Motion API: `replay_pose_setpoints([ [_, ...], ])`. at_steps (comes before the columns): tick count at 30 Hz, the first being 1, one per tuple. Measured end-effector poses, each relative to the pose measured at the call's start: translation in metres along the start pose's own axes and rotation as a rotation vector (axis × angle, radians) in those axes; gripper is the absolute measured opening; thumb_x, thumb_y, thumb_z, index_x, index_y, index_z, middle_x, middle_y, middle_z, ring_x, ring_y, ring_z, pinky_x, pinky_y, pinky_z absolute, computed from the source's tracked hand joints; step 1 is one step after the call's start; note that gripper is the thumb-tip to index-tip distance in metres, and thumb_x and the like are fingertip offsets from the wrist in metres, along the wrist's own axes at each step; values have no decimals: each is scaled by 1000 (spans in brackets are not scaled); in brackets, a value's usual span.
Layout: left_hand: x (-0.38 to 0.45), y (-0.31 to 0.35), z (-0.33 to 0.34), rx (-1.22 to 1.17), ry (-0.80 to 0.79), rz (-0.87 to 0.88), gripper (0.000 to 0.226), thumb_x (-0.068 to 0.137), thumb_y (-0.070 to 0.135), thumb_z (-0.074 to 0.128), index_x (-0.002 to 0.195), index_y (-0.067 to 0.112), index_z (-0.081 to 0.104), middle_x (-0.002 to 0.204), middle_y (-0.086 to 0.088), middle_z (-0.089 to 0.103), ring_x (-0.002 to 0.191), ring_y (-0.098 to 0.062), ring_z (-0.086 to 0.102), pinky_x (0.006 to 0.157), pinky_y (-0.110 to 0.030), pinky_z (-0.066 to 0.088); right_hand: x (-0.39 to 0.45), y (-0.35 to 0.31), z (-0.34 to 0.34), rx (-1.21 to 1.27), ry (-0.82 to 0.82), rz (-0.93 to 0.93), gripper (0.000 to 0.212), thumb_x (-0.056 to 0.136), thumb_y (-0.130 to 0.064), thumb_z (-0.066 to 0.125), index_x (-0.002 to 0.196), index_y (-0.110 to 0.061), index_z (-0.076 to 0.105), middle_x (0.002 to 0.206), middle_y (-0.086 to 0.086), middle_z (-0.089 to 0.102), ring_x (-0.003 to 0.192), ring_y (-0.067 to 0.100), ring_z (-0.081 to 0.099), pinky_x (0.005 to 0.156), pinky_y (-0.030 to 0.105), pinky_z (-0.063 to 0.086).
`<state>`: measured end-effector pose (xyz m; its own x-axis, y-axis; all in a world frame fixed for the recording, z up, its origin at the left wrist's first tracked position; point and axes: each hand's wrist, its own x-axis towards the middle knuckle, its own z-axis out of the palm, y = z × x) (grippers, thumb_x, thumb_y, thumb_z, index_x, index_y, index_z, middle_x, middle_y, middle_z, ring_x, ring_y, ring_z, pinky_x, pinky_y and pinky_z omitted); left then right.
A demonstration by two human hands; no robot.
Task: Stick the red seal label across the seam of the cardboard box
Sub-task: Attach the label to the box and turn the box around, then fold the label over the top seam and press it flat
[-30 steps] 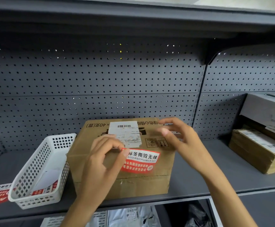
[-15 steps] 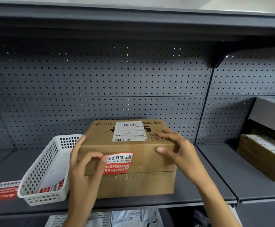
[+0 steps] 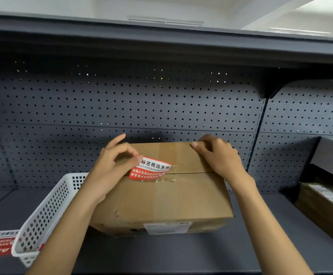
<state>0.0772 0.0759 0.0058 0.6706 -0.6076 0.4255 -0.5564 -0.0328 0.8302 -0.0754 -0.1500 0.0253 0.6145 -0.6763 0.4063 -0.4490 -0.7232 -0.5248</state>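
On the grey shelf [image 3: 181,253] in front of me sits the cardboard box [image 3: 161,197], with its seam [image 3: 191,172] running left to right across the top face. My left hand [image 3: 110,171] pinches the left end of the red seal label [image 3: 151,169] between thumb and fingertips. The label's long axis lies nearly along the seam, tilted slightly, and its lower edge reaches the seam while its right end curls free. My right hand [image 3: 219,157] rests on the far right corner of the box, fingers curled over the back edge, steadying it; it holds nothing else. The hands are well apart, and the left is the nearer to the label. I judge the label must be turned so that it crosses the seam, then pressed down. A white basket [image 3: 48,211] stands just left of the box.
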Motion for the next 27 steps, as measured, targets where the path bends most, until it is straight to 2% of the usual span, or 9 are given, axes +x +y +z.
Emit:
replay_pose_setpoints([
  [4,23,3,-2,-56,-112,-36,14,87,21,68,90,7,68,121,24,47,140,0,23,105,-29,26,21,12,16,-69,-124,26,48,88,-65,46,111,-28,66,110,8,72,104,37,64,86,44,50],
  [6,30,0,0,-66,-134,-47,16,87,17,68,92,1,67,105,30,49,135,5,25,101,-24,22,30,17,24,-100,-142,21,49,88,-65,44,111,-28,66,109,8,72,103,36,65,82,42,48],
  [7,32,-2,1,-68,-133,-55,16,87,16,68,92,0,66,103,30,49,134,6,26,101,-24,22,34,18,26,-117,-149,18,49,89,-65,43,112,-28,66,109,8,72,103,36,65,81,42,48],
  [10,38,-9,2,-57,-116,-83,14,86,18,69,86,4,66,124,17,50,136,2,26,106,-28,22,43,19,30,-192,-188,-7,52,93,-63,37,113,-25,64,111,10,71,105,37,64,83,44,47],
  [12,41,-11,3,-33,-119,-115,14,86,22,69,84,8,65,141,7,43,139,-3,26,104,-28,20,48,21,32,-246,-235,-37,53,95,-62,29,116,-24,61,116,11,68,109,38,63,89,47,47],
  [14,45,-13,4,-38,-129,-145,16,87,24,68,83,9,65,150,5,37,141,-8,27,101,-28,17,52,23,36,-257,-302,-43,55,96,-61,23,123,-26,55,123,11,64,114,38,60,95,49,46],
  [17,51,-15,3,-60,-138,-179,15,87,25,67,83,10,65,153,3,37,141,-11,28,100,-27,15,59,28,42,-237,-361,-43,56,97,-59,18,133,-29,49,129,12,58,120,36,56,100,49,43],
  [22,58,-19,2,-155,-123,-234,12,85,26,70,79,16,66,148,9,43,123,-7,37,100,-26,17,65,33,49,-226,-390,-58,61,94,-65,18,137,-34,47,130,11,57,124,33,54,102,49,42],
  [27,63,-24,8,-191,-80,-224,16,83,27,71,81,11,68,143,12,49,132,-9,41,102,-28,21,67,32,53,-180,-383,-96,55,96,-60,26,135,-31,53,131,9,59,124,29,54,98,40,41],
])
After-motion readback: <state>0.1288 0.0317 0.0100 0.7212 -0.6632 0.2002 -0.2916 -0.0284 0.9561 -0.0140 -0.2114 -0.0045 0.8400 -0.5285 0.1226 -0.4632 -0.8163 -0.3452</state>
